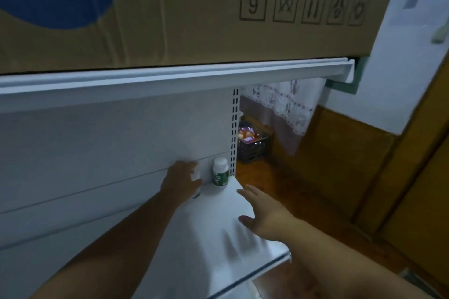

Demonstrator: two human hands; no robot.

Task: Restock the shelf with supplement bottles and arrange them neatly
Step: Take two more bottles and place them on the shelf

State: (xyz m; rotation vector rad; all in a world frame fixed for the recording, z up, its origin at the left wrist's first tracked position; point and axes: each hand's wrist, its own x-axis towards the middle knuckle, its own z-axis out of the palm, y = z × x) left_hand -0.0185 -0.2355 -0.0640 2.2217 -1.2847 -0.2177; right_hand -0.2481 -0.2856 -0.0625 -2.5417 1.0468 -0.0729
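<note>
A: Head view first; what stands on the white shelf (pixel 218 221)?

B: One supplement bottle (pixel 220 172), upright at the back right corner; white cap, green label, just beside the slotted upright post (pixel 234 128) and close to the white back panel (pixel 97 153).

A: And the hands?

B: The left hand (pixel 181 181) reaches to the back of the shelf, fingers curled round a second bottle (pixel 195 175); only a bit of white shows between the fingers and a dark edge shows below the hand, so the label cannot be read; it sits just left of the standing bottle, near it but apart.

A: The right one?

B: The right hand (pixel 261 213) is over the shelf's right part, nearer the front, fingers spread and straight, holding nothing; whether it touches the surface I cannot tell.

A: Any containers?

B: A large cardboard box (pixel 194 7) rests on the upper shelf (pixel 170 77); it bears a blue print at left and a row of handling symbols at right, one with a 9; its contents are hidden. Past the post, on the brown floor, a dark slatted crate (pixel 252 150) holds colourful packets, too blurred to name; a patterned cloth (pixel 286 104) hangs above it.
</note>
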